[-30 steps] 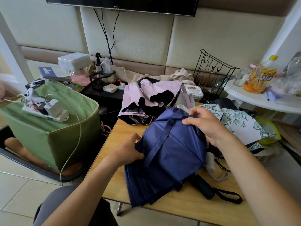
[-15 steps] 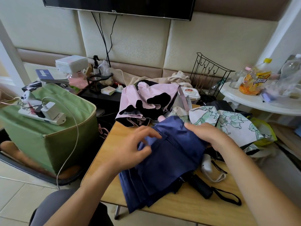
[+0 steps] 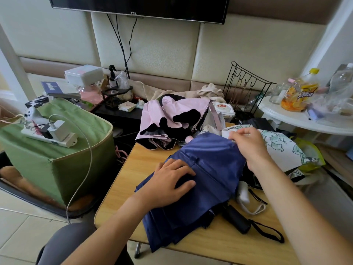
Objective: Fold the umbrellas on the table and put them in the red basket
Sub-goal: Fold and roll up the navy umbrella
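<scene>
Navy umbrella (image 3: pixel 206 180): lies collapsed on the wooden worktop (image 3: pixel 131 180), canopy bunched, black handle (image 3: pixel 236 219) w/ wrist loop pointing to the near right edge.
Left hand (image 3: pixel 168 183): fingers spread flat, pressing down on the navy fabric at its left-centre.
Right hand (image 3: pixel 248 148): fingers curled, pinching the navy fabric at the canopy's far edge, just beside the floral umbrella.
Pink umbrella (image 3: pixel 175 121): pink outside, black lining, half-open heap at the worktop's far edge, apart from both hands.
Floral umbrella (image 3: pixel 278 148): white w/ green leaf print, crumpled to the right of the navy one, partly under the right hand.
White handle (image 3: pixel 243 194): w/ a cream strap, lies just right of the navy canopy; which umbrella it belongs to can't tell.
Green box (image 3: pixel 63 161): fabric, left of the worktop on the floor; closed top carries a power strip (image 3: pixel 49 138) w/ white charger plugged in, cable hanging down the front. Contents hidden.
Wire rack (image 3: pixel 246 87): black, behind the umbrellas, by the wall.
Round side table (image 3: pixel 298 119): white, at right; holds a bottle (image 3: pixel 299 94) of orange drink, a glass jar, clear plastic.
Wipes pack (image 3: pixel 222 109): white lid, behind the pink umbrella.
</scene>
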